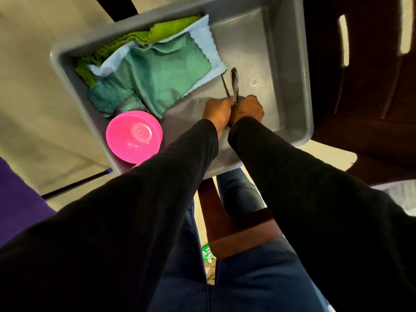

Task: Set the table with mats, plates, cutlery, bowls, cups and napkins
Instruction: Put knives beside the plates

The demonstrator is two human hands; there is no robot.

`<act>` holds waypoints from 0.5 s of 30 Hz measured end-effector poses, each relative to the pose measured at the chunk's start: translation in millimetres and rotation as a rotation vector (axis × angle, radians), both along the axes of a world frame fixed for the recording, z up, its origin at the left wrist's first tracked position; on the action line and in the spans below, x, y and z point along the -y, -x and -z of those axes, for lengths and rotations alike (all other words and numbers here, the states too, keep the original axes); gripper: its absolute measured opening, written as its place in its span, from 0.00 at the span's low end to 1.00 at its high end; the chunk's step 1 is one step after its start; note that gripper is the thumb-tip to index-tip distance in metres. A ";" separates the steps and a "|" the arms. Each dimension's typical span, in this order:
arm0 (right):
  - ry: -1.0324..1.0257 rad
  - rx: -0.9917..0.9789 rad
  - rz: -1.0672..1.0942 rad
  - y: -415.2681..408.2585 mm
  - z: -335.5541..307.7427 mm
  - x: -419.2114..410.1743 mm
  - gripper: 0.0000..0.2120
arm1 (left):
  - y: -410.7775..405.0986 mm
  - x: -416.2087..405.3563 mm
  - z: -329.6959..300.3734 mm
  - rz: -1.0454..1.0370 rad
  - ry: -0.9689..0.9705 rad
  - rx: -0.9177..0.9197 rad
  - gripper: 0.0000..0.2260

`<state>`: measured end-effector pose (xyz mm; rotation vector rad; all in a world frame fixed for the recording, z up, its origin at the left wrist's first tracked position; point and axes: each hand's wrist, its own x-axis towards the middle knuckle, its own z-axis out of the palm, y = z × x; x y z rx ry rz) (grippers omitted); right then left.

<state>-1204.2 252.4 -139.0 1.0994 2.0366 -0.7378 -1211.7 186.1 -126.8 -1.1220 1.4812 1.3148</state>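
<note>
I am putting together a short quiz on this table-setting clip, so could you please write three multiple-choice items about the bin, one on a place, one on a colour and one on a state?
1. Where do the cloth napkins lie in the grey plastic bin?
A. In its left part
B. In its right part
C. Outside it, on the floor

2. What colour is the upturned bowl in the bin?
A. Yellow
B. Pink
C. White

3. What are the left hand and right hand doing?
A. Resting flat on the bin's rim
B. Folding a napkin
C. Gripping metal cutlery

Answers: 1 A, the green, teal and pale blue cloths are piled at the left; 2 B, the bowl is bright pink; 3 C, both hands are curled round the handles, with the metal ends sticking out beyond them.
</note>
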 end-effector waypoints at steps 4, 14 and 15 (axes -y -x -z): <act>-0.037 0.023 -0.115 -3.7 0.0 2.3 0.17 | 1.3 1.5 0.2 0.029 0.021 0.017 0.11; 0.039 -0.088 -0.122 -9.1 -10.9 -2.3 0.13 | 7.2 -4.5 2.7 0.093 0.029 -0.033 0.07; 0.063 -0.087 -0.097 -8.5 -10.6 -4.3 0.13 | 7.0 -5.6 0.2 0.089 0.016 -0.040 0.07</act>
